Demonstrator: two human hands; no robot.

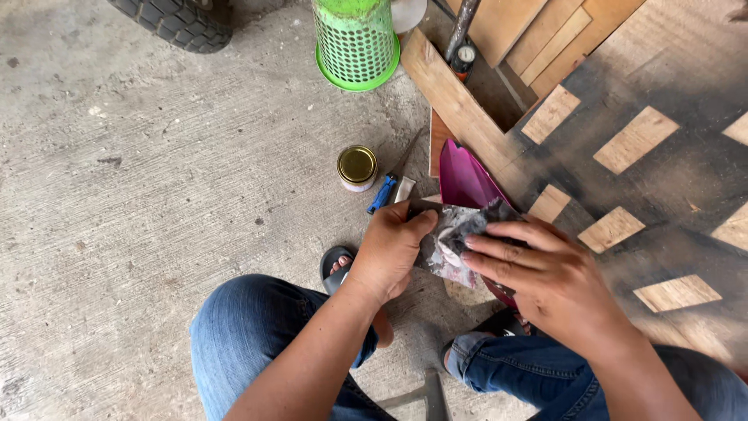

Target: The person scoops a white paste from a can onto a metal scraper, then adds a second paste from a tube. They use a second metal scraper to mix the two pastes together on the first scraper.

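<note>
Left hand (389, 253): closed around the near edge of a magenta panel (461, 181), thumb on top, steadying it.

Right hand (545, 277): fingers laid flat and together, pressing a grey, crumpled sheet, probably worn sandpaper or a rag (452, 234), onto the panel's face.

Magenta panel: a glossy, curved, pointed piece, standing tilted between the knees, its tip toward a wooden board (460, 105); the lower part is hidden under the sheet and hands.

Step in hand, as judged: rubbing down or wiping the panel's surface, with work on the lower portion. The next move likely calls for a firm left-hand hold while the right slides the sheet along the curve with even pressure.

Nearby on the concrete floor (156, 195):
- small jar with gold lid (357, 167), just beyond the left hand
- blue-handled tool (383, 193), beside the jar
- green mesh basket (356, 43), upturned, farther off
- tyre (175, 22), at the top edge
- dark-sprayed board with bare wood patches (647, 156), to the right
</note>
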